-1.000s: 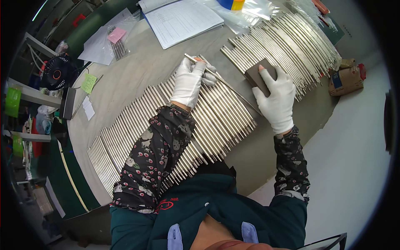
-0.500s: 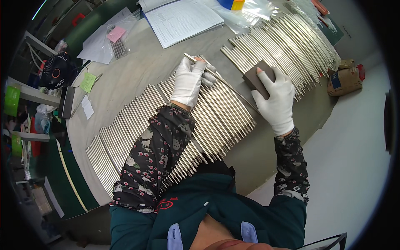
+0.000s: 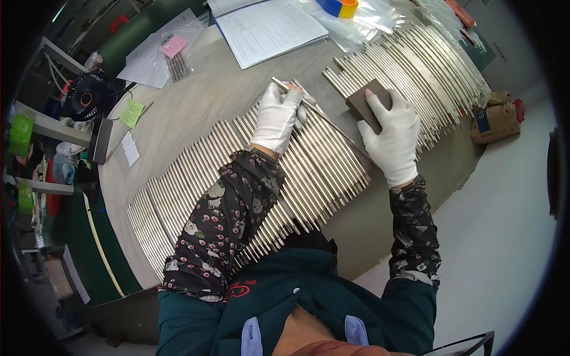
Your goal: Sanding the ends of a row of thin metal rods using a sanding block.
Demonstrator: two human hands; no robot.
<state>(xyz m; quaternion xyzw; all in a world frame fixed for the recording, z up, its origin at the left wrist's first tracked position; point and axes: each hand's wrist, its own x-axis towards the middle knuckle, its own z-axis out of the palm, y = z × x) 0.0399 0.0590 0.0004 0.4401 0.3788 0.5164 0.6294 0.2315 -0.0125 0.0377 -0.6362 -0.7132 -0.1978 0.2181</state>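
Note:
My left hand (image 3: 275, 123), in a white glove with bare fingertips, is closed on a thin metal rod (image 3: 332, 124). The rod slants over a row of similar silvery rods (image 3: 196, 178) laid side by side on the table. In my right hand (image 3: 393, 137), also gloved, is a brown rectangular block (image 3: 363, 107), gripped between thumb and fingers. The block is close to the rod's right part; whether they touch I cannot tell. Beyond it lies a second batch of metal rods (image 3: 424, 77).
An open folder of printed sheets (image 3: 267, 29) lies at the back, beside clear plastic bags (image 3: 356, 26) and a blue-and-yellow tape roll (image 3: 339, 7). At the left are a small black fan (image 3: 88, 96) and a yellow-green note (image 3: 132, 113). A brown package (image 3: 496, 123) lies right.
The view has shifted slightly, so the table things appear a little further right. My right hand and the block have moved slightly left relative to the rods. Both hands keep their hold.

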